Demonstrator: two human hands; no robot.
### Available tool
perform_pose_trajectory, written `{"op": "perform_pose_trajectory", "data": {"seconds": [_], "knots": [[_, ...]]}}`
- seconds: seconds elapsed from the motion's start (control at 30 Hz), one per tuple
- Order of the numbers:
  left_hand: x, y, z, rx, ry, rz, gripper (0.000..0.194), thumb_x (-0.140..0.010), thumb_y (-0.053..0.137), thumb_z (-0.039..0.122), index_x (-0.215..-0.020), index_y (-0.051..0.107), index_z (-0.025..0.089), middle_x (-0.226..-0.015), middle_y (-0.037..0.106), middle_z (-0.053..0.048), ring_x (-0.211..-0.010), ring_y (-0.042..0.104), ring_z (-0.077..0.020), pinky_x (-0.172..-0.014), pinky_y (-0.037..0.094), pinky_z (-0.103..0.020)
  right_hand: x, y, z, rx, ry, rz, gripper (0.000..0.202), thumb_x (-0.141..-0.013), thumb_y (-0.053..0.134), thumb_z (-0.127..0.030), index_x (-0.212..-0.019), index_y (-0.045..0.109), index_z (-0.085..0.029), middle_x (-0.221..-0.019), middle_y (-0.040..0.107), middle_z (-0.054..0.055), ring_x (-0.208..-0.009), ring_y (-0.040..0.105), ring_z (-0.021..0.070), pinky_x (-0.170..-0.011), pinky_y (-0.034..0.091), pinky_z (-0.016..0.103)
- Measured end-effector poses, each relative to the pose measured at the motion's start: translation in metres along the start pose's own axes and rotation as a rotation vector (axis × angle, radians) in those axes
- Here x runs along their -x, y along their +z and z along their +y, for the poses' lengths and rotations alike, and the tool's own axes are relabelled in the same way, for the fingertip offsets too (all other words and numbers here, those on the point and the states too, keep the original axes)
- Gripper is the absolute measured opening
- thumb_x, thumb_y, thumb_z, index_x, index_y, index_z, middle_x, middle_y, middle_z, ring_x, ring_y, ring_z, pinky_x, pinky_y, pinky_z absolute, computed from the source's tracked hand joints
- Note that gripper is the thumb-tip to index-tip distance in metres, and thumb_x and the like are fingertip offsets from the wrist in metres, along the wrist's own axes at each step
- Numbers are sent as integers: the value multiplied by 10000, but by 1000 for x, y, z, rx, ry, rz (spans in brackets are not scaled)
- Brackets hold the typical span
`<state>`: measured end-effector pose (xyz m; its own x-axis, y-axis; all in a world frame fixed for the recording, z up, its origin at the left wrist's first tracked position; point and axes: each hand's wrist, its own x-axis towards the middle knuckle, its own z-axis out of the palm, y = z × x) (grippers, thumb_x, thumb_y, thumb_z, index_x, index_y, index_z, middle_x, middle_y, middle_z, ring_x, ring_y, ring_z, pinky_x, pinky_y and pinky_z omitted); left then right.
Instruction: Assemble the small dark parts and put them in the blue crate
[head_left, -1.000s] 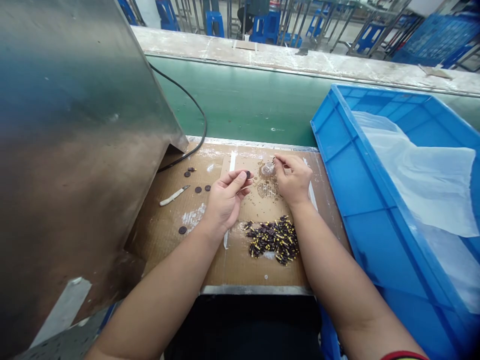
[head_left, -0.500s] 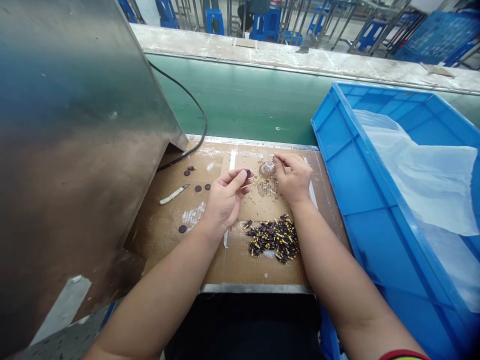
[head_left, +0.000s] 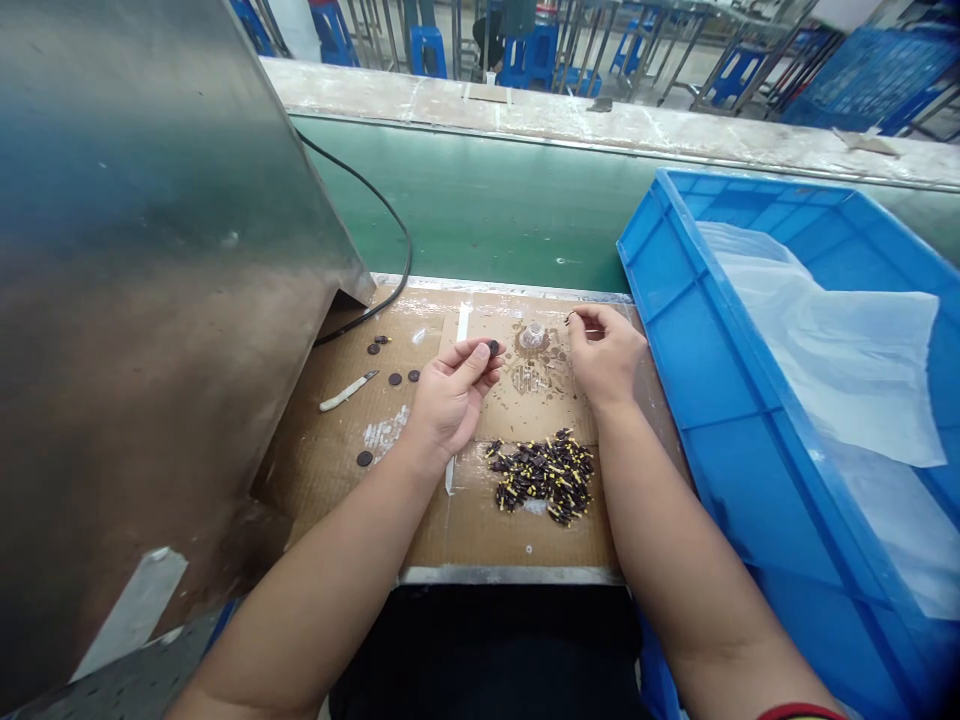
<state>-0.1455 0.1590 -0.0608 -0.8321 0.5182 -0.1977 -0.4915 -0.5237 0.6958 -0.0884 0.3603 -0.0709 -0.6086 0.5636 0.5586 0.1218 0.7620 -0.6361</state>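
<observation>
The left hand (head_left: 454, 398) narrowly pinches a disc (head_left: 493, 348), probably to leave its face clear, while the right hand (head_left: 606, 352) pinches a dark bit (head_left: 568, 319).

Cool, fairly bright light is spreading evenly over the worktop (head_left: 562, 555), and pale glints are catching on the clear piece (head_left: 533, 336). The metal panel (head_left: 187, 250) is carrying a bluish sheen above and sinking into brownish dimness below. Soft reflections are lying along the green surface (head_left: 480, 200). Below the worktop's front edge, everything is merging into near-black. The wide view is stretching the blue crate (head_left: 720, 400) toward the edge, darkness is rounding the top right corner, background stools (head_left: 427, 50) are looking soft, and the hands (head_left: 450, 395) are appearing reasonably sharp.
</observation>
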Motion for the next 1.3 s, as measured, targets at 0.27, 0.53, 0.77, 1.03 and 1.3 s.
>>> {"op": "perform_pose_trajectory", "data": {"seconds": [0.27, 0.53, 0.77, 1.03, 1.3], "knots": [[1, 0, -3, -29, -4, 5, 292, -670, 903, 254, -889, 749, 137, -958, 731, -93, -777, 654, -110, -712, 529, -200, 12, 4, -11, -167, 96, 13, 167, -883, 617, -302, -934, 724, -184, -872, 760, 53, -737, 703, 173, -744, 582, 330], [2, 1, -1, -41, 4, 10, 303, -650, 915, 268, -874, 753, 144, -936, 735, -81, -750, 648, -97, -687, 522, -185, 11, 16, -12, -132, -39, 17, 180, -900, 609, -275, -960, 755, -189, -913, 776, 51, -780, 712, 181, -784, 576, 344], [2, 2, 0, -32, 14, -7, 288, -657, 910, 272, -865, 756, 146, -932, 732, -79, -752, 645, -96, -676, 517, -181, 11, 18, -11, -69, -85, 19, 185, -900, 608, -280, -962, 758, -191, -920, 776, 56, -791, 709, 189, -803, 567, 361], [1, -1, -1, -46, 19, -15, 252, -706, 880, 265, -891, 756, 147, -964, 727, -87, -781, 643, -104, -688, 512, -185, 12, 16, -13, -4, -122, -10, 213, -934, 577, -303, -985, 754, -197, -958, 771, 68, -840, 701, 200, -836, 550, 366], [2, 1, 0, -19, 7, -16, 281, -680, 898, 260, -888, 756, 135, -951, 726, -88, -777, 647, -105, -712, 522, -192, 3, 1, 1, 41, 9, -47, 157, -863, 620, -266, -910, 748, -189, -867, 762, 57, -763, 694, 204, -786, 549, 377]]}}
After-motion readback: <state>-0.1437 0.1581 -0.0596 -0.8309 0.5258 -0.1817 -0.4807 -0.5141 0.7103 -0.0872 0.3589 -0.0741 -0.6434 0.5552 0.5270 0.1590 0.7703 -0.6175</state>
